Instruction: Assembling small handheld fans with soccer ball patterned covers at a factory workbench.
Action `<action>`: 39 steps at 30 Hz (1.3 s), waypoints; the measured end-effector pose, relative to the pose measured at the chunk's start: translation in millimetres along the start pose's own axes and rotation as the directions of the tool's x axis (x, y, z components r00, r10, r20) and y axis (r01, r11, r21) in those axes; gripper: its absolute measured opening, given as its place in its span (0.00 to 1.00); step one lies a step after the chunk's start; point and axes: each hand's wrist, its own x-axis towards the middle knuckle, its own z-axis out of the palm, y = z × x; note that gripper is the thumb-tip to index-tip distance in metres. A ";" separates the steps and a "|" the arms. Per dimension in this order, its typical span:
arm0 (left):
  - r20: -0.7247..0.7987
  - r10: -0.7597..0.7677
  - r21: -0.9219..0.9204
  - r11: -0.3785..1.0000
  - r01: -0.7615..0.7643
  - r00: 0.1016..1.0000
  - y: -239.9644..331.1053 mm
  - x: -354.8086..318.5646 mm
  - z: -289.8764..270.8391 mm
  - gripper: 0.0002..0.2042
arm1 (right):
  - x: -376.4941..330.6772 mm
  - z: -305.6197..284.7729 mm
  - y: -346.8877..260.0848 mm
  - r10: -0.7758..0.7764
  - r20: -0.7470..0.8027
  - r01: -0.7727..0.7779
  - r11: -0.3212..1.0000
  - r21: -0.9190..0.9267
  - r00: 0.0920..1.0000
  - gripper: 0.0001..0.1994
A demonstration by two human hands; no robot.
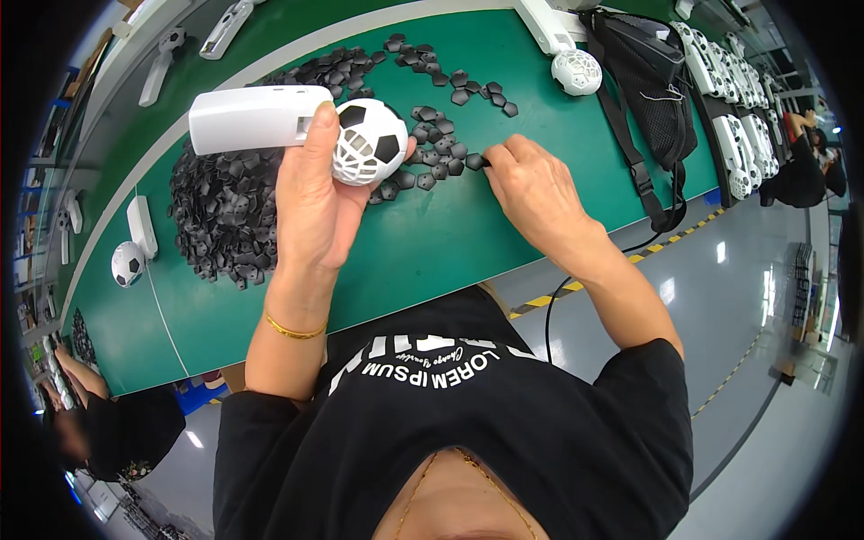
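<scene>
Squarely, white ball-headed device (286,117) inside left grip (313,202).

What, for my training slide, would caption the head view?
Left hand holding a white soccer-ball device; right hand at loose black pentagons on a green table.

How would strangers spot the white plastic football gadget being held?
On the green tabletop, find the heap of small black pentagonal pieces. Over it, the person's left hand holds a white plastic handle with a football-patterned ball. Similar ones lie around; only this is in that hand.
</scene>
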 end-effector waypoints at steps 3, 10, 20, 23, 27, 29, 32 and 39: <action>-0.023 0.009 -0.009 1.000 -0.010 1.000 0.7 0.1 1.2 0.14 | 4.5 -7.4 -5.1 -0.014 0.145 0.043 0.980 -0.194 0.989 0.09; -0.086 -0.047 -0.135 0.990 0.035 0.995 3.8 5.7 -0.8 0.17 | 22.8 -30.0 -12.1 0.144 0.045 -0.146 0.850 0.506 0.989 0.07; -0.060 -0.100 -0.230 0.970 0.084 0.993 9.1 9.6 8.4 0.24 | 41.5 -3.5 -89.8 0.254 -0.207 0.122 0.313 0.942 0.945 0.05; -0.125 -0.060 -0.247 0.968 0.028 0.990 9.4 8.5 13.4 0.21 | 43.9 4.2 -91.7 0.269 -0.283 0.158 0.407 0.900 0.921 0.04; -0.171 -0.088 -0.274 0.961 0.038 0.981 5.9 8.1 16.2 0.21 | 46.0 5.4 -88.1 0.246 -0.409 0.221 0.549 0.806 0.879 0.05; -0.162 -0.091 -0.294 0.955 0.040 0.983 4.3 8.9 15.9 0.21 | 48.7 10.8 -87.9 0.250 -0.392 0.244 0.468 0.849 0.885 0.05; -0.140 -0.101 -0.331 0.942 0.050 0.985 2.0 10.2 15.9 0.21 | 50.3 17.1 -90.6 0.264 -0.393 0.255 0.433 0.864 0.881 0.06; -0.149 -0.104 -0.321 0.946 0.052 0.983 1.4 9.4 13.3 0.20 | 52.6 13.7 -94.5 0.278 -0.421 0.219 0.547 0.808 0.863 0.09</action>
